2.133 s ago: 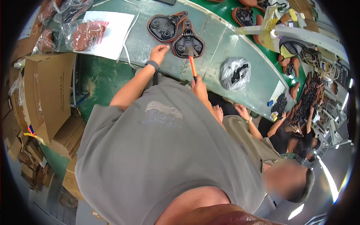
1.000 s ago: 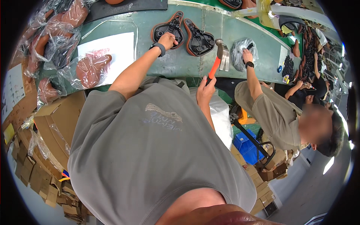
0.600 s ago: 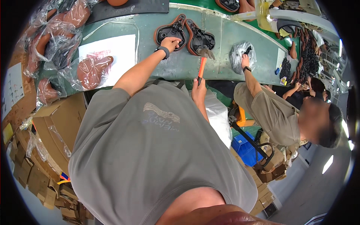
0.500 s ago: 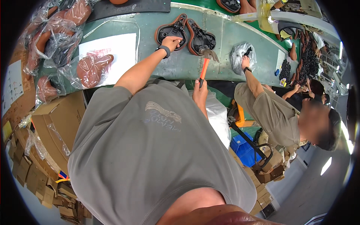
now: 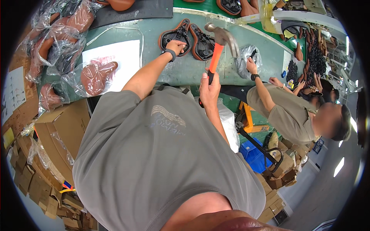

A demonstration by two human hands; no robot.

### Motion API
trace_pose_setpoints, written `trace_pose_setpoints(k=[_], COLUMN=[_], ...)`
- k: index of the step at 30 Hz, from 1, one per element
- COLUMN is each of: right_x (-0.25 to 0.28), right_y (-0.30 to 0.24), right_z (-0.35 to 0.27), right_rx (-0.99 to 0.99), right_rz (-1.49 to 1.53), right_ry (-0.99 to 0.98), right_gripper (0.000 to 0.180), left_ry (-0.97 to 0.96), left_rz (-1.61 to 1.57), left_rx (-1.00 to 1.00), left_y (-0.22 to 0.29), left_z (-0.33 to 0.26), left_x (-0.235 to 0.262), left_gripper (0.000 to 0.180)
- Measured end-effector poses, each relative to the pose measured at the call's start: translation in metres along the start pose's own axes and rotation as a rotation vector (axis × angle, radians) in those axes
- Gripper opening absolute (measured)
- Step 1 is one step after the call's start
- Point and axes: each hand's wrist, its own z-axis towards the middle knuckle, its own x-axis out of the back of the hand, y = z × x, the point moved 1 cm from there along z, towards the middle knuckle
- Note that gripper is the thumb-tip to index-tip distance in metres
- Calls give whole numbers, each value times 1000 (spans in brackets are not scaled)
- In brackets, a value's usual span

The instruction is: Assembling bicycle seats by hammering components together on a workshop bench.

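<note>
— What just changed with the hammer (image 5: 217, 50)?

— I've lifted it off the right saddle (image 5: 202, 41); half a second ago its head was down on the rim. My right hand (image 5: 210, 89) is wrapped tight round the orange handle.

— And the left?

— My left hand (image 5: 176, 46) is pressing on the left saddle (image 5: 174, 35), pinning the pair to the surface (image 5: 185, 71) — a fresh strike looks likely.

Green workbench (image 5: 185, 71), two upturned saddles (image 5: 190, 36), white sheet (image 5: 113, 61), bagged saddle (image 5: 98, 75)
</note>
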Motion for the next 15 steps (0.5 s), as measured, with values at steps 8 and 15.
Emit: trace_pose_setpoints(k=[8,15], right_x=[1,-46], right_y=[-10,118], right_z=[3,6], right_rx=[351,60], right_rz=[-21,-366], right_ry=[111,-71], right_gripper=[30,27], left_ry=[-33,244], left_rz=[39,-469], left_rx=[-65,120], left_y=[-10,-18], left_z=[-1,-52], left_x=[11,42], left_gripper=[30,24])
